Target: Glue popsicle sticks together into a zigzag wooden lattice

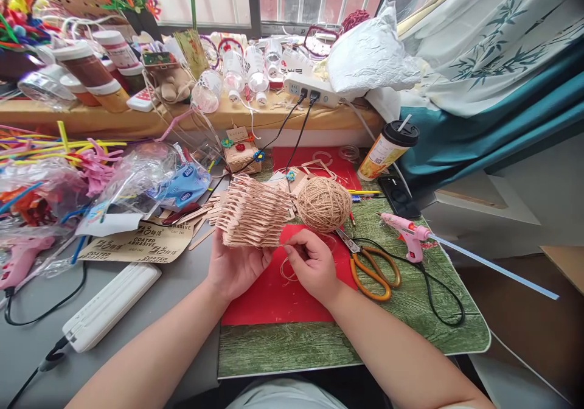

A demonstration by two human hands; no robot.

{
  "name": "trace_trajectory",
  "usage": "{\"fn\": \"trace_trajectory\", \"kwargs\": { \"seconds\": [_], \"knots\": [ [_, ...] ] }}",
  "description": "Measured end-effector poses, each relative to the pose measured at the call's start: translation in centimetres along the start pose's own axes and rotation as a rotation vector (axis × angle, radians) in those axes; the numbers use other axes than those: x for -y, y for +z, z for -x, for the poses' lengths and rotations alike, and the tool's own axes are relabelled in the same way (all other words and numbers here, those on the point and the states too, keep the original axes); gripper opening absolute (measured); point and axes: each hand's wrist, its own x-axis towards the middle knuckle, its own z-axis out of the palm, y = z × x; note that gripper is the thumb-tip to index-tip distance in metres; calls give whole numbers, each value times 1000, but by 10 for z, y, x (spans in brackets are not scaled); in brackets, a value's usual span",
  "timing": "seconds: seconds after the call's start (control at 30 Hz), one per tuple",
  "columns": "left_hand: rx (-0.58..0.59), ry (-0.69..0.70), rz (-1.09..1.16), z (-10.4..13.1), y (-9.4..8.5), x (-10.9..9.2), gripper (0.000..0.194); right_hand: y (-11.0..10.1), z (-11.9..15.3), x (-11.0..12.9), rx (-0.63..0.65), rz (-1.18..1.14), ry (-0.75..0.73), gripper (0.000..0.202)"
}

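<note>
A small box-like piece built from stacked wooden craft sticks with twine [253, 211] rests on my left hand [237, 272], which cups it from below. Beside its lower right corner, my right hand [312, 266] pinches a strand of jute twine, and a loose loop of it hangs under the fingers. Just behind my right hand sits a ball of jute twine [323, 205]. Under both hands lies a red sheet [255, 305] on the green wood-patterned board [292, 354]. Scissors with orange handles [371, 269] lie open to the right of my right hand.
A pink glue gun [410, 235] with a long glue stick lies at the right. A drink cup [387, 150] stands behind it, near a black phone [396, 196]. At left are a white power strip [112, 305], sandpaper [137, 241] and plastic bags [132, 184]. Jars and bottles line the sill.
</note>
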Motion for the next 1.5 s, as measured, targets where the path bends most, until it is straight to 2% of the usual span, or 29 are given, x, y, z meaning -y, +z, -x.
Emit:
{"fn": "trace_trajectory", "kwargs": {
  "seconds": [0.17,0.3,0.47,0.67,0.8,0.97,1.3,1.5],
  "knots": [
    [-5,17,-8,0,1,0,78,0,1,-1,9,-5,22,11],
    [0,0,-10,0,-2,0,76,3,2,-4,34,-43,113,18],
    [27,-54,4,0,-8,0,71,6,3,-6,56,-160,207,28],
    [67,-132,50,1,-5,0,62,6,1,1,31,-295,213,29],
    [97,-179,54,2,-2,1,65,5,-1,5,27,-347,178,20],
    [109,-191,77,2,-2,4,62,5,-1,4,42,-235,38,7],
    [135,-271,107,2,-1,9,79,1,-1,5,29,25,-191,14],
    [124,-294,105,1,-1,11,88,-1,-5,10,28,133,-242,13]
  ]
}}
